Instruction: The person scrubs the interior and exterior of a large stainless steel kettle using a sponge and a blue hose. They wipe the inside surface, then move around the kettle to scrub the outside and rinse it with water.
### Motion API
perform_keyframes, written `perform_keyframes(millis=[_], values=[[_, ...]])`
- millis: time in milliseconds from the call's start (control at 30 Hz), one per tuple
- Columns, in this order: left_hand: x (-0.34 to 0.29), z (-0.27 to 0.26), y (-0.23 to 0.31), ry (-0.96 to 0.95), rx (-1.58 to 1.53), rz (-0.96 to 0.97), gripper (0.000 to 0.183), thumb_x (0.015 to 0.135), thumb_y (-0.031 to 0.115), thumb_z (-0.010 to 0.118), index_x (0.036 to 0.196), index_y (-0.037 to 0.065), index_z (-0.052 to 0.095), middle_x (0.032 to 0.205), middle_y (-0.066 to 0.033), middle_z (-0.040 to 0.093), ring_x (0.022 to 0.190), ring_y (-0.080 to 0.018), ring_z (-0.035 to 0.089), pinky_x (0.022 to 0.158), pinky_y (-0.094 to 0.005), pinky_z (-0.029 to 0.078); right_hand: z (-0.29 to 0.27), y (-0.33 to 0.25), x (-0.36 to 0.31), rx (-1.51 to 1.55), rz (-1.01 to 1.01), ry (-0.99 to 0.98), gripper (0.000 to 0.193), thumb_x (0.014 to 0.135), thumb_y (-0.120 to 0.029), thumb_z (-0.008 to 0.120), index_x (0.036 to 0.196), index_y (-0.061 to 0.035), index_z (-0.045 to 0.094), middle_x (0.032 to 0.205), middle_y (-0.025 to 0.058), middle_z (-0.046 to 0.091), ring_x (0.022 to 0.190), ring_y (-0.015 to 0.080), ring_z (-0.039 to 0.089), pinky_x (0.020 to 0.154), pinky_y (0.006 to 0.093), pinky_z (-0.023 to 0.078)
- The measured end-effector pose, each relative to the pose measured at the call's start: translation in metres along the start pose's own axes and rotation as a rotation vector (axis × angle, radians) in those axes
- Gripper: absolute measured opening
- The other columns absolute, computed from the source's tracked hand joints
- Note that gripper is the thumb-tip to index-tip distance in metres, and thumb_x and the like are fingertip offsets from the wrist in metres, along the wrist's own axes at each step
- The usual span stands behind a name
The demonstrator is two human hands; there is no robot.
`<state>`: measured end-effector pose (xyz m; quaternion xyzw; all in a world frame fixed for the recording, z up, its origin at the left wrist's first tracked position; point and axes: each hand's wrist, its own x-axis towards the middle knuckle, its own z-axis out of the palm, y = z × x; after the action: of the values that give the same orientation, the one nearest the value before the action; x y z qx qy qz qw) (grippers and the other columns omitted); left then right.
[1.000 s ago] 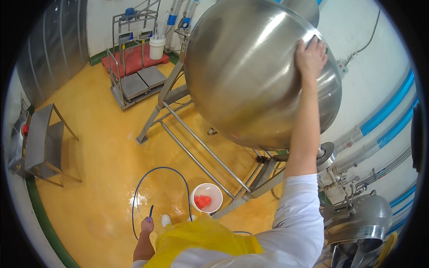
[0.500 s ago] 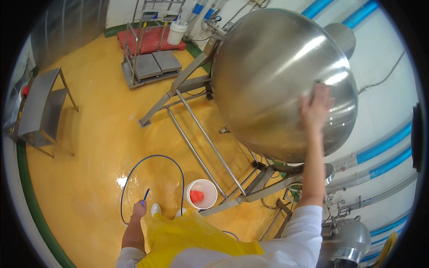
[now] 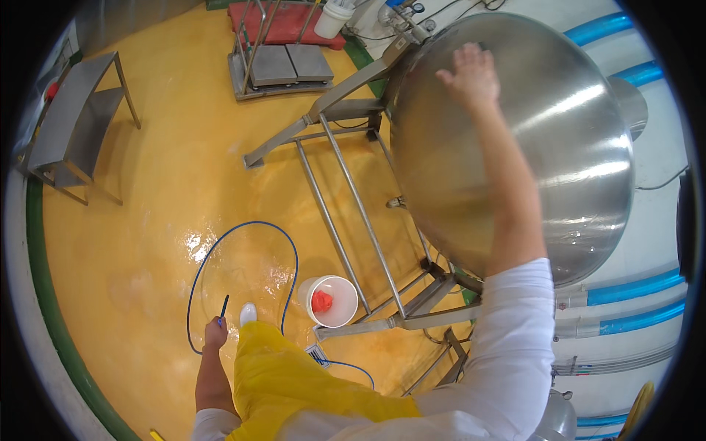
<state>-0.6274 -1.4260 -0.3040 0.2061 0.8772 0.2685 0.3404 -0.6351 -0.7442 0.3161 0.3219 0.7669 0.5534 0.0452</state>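
A big round stainless-steel vessel (image 3: 548,158) on a tubular steel stand (image 3: 348,192) takes up the right side of the view. My right hand (image 3: 474,77) lies on its far left part with fingers spread, open and palm down. Whether anything thin is under the palm cannot be seen. Low on the left, my left hand (image 3: 215,333) is closed around a slim dark hose nozzle (image 3: 225,304). From there a blue hose (image 3: 254,223) loops over the floor and passes behind my yellow apron (image 3: 294,375).
A white bucket (image 3: 351,303) with a red cloth-like thing (image 3: 321,300) stands beside the stand's foot. A floor drain (image 3: 317,355) is near it. Steel table (image 3: 70,121) at left; platform scales (image 3: 273,66) and red pallet (image 3: 288,23) farther back. Blue-banded pipes (image 3: 636,287) line the right wall.
My right hand has slid across the vessel's surface, away from me and to the left. The whole view has shifted. My left hand still grips the nozzle, held low.
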Motion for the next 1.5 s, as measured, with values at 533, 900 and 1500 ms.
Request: perform_keyframes(millis=[533, 900, 1500], values=[[-0.062, 0.012, -0.064, 0.036, -0.067, -0.091, 0.039, 0.102, 0.035, 0.053, 0.088, 0.000, 0.063, 0.077, -0.0253, 0.067, 0.074, -0.0453, 0.065, 0.065, -0.0519, 0.049, 0.003, -0.052, -0.088, -0.064, -0.378, -0.034, 0.072, 0.101, -0.055, 0.039, 0.156, -0.0082, 0.036, 0.164, 0.0089, 0.033, 0.154, 0.0273, 0.022, 0.126, 0.0518, 0.012], [0.003, 0.001, 0.009, 0.120, -0.250, -0.012, 0.039, 0.103, 0.033, 0.052, 0.085, -0.001, 0.061, 0.073, -0.0260, 0.065, 0.068, -0.0447, 0.064, 0.061, -0.0506, 0.047, 0.078, -0.106, -0.166, -0.310, -0.698, -0.101, 0.078, 0.099, -0.057, 0.042, 0.156, -0.0043, 0.035, 0.164, 0.0108, 0.030, 0.153, 0.0262, 0.024, 0.126, 0.0469, 0.014], [-0.033, 0.004, 0.017, 0.024, -0.116, 0.029, 0.038, 0.104, 0.034, 0.052, 0.091, -0.001, 0.062, 0.071, -0.0210, 0.063, 0.065, -0.0381, 0.063, 0.059, -0.0454, 0.047, 0.052, -0.067, -0.168, -0.123, -0.398, 0.155, 0.066, 0.097, -0.041, 0.052, 0.153, -0.0078, 0.041, 0.161, 0.0089, 0.037, 0.151, 0.0232, 0.028, 0.125, 0.0430, 0.019]])
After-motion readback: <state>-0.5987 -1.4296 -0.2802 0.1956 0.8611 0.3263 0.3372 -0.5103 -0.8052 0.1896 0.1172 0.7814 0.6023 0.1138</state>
